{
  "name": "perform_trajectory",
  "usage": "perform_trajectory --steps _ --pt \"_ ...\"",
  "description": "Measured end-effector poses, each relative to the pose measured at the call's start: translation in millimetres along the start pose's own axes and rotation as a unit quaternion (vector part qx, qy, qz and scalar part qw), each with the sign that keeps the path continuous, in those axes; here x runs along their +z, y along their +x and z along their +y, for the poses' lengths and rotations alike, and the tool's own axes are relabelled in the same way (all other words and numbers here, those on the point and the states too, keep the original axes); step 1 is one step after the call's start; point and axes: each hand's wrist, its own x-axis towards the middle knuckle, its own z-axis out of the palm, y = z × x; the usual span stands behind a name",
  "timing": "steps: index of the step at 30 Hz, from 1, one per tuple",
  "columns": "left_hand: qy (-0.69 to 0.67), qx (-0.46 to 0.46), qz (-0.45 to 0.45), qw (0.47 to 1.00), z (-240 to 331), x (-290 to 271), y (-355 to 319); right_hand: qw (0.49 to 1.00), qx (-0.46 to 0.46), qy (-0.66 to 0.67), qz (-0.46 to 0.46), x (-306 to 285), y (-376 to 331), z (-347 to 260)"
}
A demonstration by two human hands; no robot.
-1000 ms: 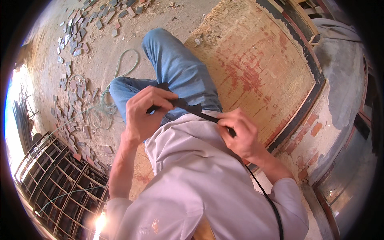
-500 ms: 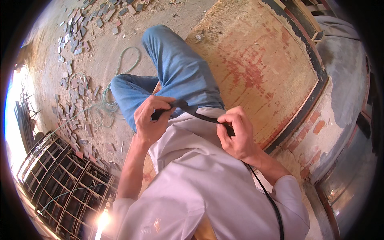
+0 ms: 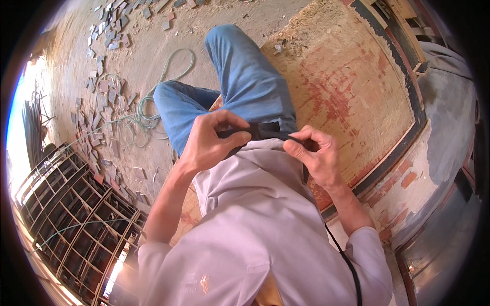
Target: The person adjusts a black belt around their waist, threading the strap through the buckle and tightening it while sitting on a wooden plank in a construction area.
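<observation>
A black strap (image 3: 265,130) runs across my waist, over the top of my jeans and at the hem of the pale shirt. My left hand (image 3: 210,144) pinches one part of it between thumb and fingers. Closed on the other part is my right hand (image 3: 320,154), thumb against forefinger. Between the two hands the strap's pieces lie close together and overlap. Whether there is a buckle or fastener there I cannot make out. My legs, in blue jeans (image 3: 250,76), are bent in front of me.
A large stained wooden board (image 3: 357,86) lies beneath and right of me, near a worn brick wall (image 3: 403,178). Green rope (image 3: 145,116) lies in loops at left. Small tiles (image 3: 104,97) are scattered over the floor. A metal grid rack (image 3: 76,224) stands at lower left.
Both hands have shifted slightly right in view, along with my body and the surroundings. The strap, earlier twisted and drooping between them, now lies flatter with its parts overlapping.
</observation>
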Motion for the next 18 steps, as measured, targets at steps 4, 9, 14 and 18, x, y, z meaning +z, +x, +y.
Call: perform_trajectory --steps 4,9,14,18 --pt "0.004 -0.029 -0.042 0.999 6.9 -6.0 2.3 0.994 0.079 0.068 -0.026 -6.4 6.2 -10.3" --pt "0.033 -0.004 -0.023 0.999 11.6 -3.9 1.8 0.997 0.045 0.024 -0.052 -12.6 10.2 -10.7" --pt "0.11 0.011 0.042 0.993 15.1 -2.0 -4.0 0.997 0.048 -0.044 -0.036 -5.7 3.9 -21.2" --pt "0.174 0.203 0.125 0.955 5.1 2.8 -0.9 0.988 0.105 -0.062 -0.094 -13.1 9.2 -25.6"
